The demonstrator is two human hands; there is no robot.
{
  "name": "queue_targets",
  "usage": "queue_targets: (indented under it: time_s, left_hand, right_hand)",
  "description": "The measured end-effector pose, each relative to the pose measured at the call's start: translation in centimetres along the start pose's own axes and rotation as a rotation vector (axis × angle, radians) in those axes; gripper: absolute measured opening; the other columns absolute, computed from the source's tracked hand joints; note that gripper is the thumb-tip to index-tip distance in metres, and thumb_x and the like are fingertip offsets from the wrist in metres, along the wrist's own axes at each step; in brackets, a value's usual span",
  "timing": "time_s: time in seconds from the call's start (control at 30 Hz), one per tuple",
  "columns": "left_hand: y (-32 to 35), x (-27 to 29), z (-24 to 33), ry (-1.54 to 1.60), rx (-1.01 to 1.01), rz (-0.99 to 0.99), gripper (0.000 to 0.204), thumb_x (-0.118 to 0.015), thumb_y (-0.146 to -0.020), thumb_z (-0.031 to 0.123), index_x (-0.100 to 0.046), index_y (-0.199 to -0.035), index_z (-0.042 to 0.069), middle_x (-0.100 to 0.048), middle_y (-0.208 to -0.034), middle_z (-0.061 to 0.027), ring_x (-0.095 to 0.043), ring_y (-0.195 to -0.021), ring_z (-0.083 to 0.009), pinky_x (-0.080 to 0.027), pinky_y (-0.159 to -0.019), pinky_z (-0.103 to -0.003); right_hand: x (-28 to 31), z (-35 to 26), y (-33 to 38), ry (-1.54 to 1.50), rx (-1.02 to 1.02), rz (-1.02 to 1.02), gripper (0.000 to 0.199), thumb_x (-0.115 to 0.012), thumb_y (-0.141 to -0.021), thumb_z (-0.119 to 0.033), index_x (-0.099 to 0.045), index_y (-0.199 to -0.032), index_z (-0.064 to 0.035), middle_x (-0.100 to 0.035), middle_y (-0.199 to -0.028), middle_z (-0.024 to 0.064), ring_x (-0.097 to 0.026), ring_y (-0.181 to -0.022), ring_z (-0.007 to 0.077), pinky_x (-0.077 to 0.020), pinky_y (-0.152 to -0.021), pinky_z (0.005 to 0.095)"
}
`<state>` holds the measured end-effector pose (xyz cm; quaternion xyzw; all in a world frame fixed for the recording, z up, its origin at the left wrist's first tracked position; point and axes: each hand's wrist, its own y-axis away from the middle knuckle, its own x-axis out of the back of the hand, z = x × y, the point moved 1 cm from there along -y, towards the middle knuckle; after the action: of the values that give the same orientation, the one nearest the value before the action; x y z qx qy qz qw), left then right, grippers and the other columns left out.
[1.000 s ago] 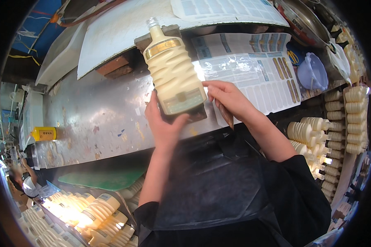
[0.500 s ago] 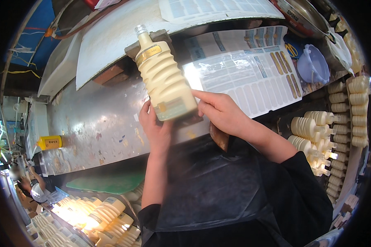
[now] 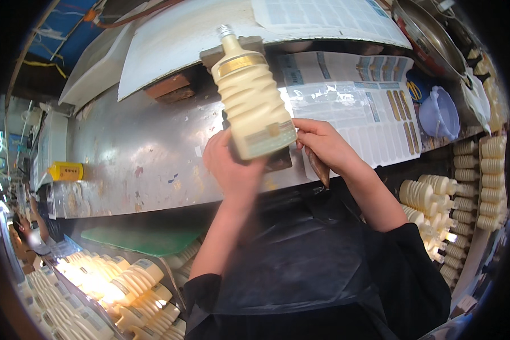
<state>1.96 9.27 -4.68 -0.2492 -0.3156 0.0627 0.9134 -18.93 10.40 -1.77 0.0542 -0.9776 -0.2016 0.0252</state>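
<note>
Two hands meet on one bottle in the head view, the only view there is; your left hand (image 3: pixel 232 167) grips the cream ribbed bottle (image 3: pixel 254 99) from below and behind, fingers wrapped about its base, so that the bottle stands tilted above the metal bench (image 3: pixel 136 153) with its gold-collared neck pointing up and away from you; your right hand (image 3: pixel 323 144) is pinched at the bottle's lower right edge, where a pale label band runs round it, and it seems to be pressing that band down; whether it also grasps the brown piece (image 3: pixel 321 170) that shows beneath it, you cannot tell from here.

As for progress, judge it by the stock: many like bottles lie in a heap at lower left (image 3: pixel 113 289), and more stand ranked on the right (image 3: pixel 430 198); which lot is finished the picture does not settle, so take the work as mid-run, with this bottle in hand and its label not yet let go.

The bench is scuffed, dull steel, with a yellow box (image 3: pixel 67 171) at its left end and a green board (image 3: pixel 139 241) on the shelf under it; sheets of printed labels (image 3: pixel 374 122) lie beyond your right hand, next to a pale blue bag (image 3: pixel 439 113); a white sloped panel (image 3: pixel 170 39) rises behind; a black apron (image 3: pixel 300 266) covers your lap.
</note>
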Motion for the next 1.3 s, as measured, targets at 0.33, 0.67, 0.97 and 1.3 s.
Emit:
queue_targets:
  time_s: [0.33,0.67,0.97,1.3]
  left_hand:
    - [0.1,0.2,0.0,0.000,-0.007,0.037,0.071,-0.091,-0.068,0.028,-0.057,-0.126,0.004,-0.059,-0.124,-0.0134,-0.055,-0.117,-0.0322,-0.038,-0.105,-0.044]
    - [1.6,0.8,-3.3,0.591,0.475,-0.233,0.065,-0.074,-0.089,0.025,-0.048,-0.144,0.004,-0.049,-0.140,-0.0153,-0.049,-0.129,-0.0255,-0.037,-0.114,-0.042]
    - [0.6,0.5,-1.5,1.031,0.606,-0.158,0.040,-0.059,-0.106,0.024,-0.050,-0.139,0.003,-0.055,-0.136,-0.0094,-0.051,-0.127,-0.0175,-0.037,-0.112,-0.034]
    - [0.8,0.0,-1.7,1.090,0.626,-0.101,0.040,-0.061,-0.101,0.012,-0.049,-0.138,0.003,-0.056,-0.132,-0.0101,-0.054,-0.121,-0.0172,-0.044,-0.107,-0.034]
  right_hand:
    - [-0.5,0.3,-0.2,0.055,0.017,0.036,0.043,-0.047,-0.096,-0.008,-0.066,-0.135,-0.0061,-0.058,-0.085,-0.0031,-0.048,-0.064,0.0028,-0.0407,-0.057,0.0194]
    - [-0.5,0.6,0.4,0.089,0.180,0.082,0.044,-0.051,-0.105,-0.023,-0.059,-0.143,-0.0042,-0.058,-0.086,-0.0030,-0.050,-0.073,0.0039,-0.0436,-0.066,0.0197]
    - [-1.6,1.2,-0.5,0.059,0.219,0.091,0.044,-0.062,-0.102,-0.029,-0.063,-0.137,-0.0026,-0.071,-0.097,0.0074,-0.062,-0.088,0.0102,-0.0521,-0.081,0.0282]
    - [-1.6,1.9,-0.8,0.002,0.201,0.090,0.045,-0.065,-0.101,-0.030,-0.063,-0.136,-0.0006,-0.071,-0.097,0.0048,-0.061,-0.085,0.0081,-0.0512,-0.077,0.0262]
